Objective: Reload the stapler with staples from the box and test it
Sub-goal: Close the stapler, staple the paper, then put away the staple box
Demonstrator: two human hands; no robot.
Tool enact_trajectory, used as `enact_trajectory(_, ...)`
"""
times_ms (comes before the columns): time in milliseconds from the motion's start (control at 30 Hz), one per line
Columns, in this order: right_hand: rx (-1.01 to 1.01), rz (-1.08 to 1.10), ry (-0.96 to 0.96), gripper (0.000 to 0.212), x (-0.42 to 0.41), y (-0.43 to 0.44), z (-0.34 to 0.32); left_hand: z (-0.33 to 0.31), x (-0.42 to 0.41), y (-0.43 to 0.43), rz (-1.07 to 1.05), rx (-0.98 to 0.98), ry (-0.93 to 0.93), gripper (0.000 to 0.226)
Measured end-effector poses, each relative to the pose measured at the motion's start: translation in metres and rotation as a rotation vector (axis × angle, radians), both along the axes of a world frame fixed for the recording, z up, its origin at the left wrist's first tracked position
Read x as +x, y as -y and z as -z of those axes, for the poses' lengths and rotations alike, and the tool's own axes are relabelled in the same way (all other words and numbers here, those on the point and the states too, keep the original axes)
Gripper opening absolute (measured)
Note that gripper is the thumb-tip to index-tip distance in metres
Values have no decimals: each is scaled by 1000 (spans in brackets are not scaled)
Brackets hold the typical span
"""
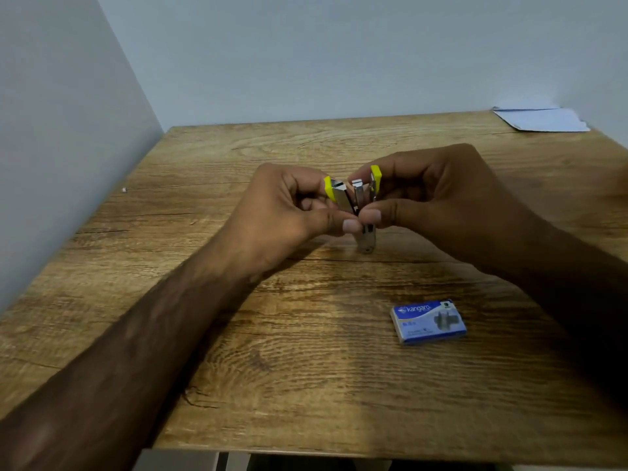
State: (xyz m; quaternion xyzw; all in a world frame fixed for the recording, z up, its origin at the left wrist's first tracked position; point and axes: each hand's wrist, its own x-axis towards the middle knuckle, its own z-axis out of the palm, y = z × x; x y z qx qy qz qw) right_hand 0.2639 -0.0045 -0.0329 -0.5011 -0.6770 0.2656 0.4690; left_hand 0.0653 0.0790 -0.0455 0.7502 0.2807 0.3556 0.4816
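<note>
Both hands meet above the middle of a wooden table (238,351), sharing one small stapler (355,198) with yellow plastic parts and metal inner parts. Left hand (289,209): fingers curled, thumb (339,226) extended toward the centre, closed on the left-hand yellow-capped part. Right hand (431,195): fingers likewise curled, thumb (377,217) pressed close to the left thumb, closed on the right-hand yellow-capped part. Between the two grips the stapler stands splayed open in a V, its yellow ends pointing up and away from the camera, with a metal channel showing in the gap. Its lower metal end projects below the thumbs and sits at or just above the tabletop; actual contact cannot be determined. Whether any staples lie in the channel is too small to tell.

A blue and white staple box (429,321), printed with the word "kangaro", lies flat on the table, nearer the camera than the hands and below the right forearm side. It appears closed and is well apart from the stapler. Several sheets of white paper (542,120) rest at the far right corner of the table, against a pale wall (339,56). A tiny pale speck (124,190) sits near the table's left edge.
</note>
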Motion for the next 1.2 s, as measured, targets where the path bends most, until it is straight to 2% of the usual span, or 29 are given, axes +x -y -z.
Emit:
enact_trajectory(233,61,55,181,35,-5,1,-2,2,2,1,-28,111,15,25)
enact_trajectory(500,-26,-71,59,37,0,1,-3,2,4,3,8,134,27,23)
enact_trajectory(633,-34,2,-15,34,-3,1,-3,2,3,3,-7,153,14,23)
enact_trajectory(800,-74,78,-194,33,2,2,-9,-3,0,0,-5,21,117,15)
enact_trajectory(967,-136,97,-179,28,5,1,-7,-2,-3,-4,1,-79,133,15)
enact_trajectory(1200,-201,104,-234,25,20,-1,-4,-5,-12,-14,-65,-78,204,17)
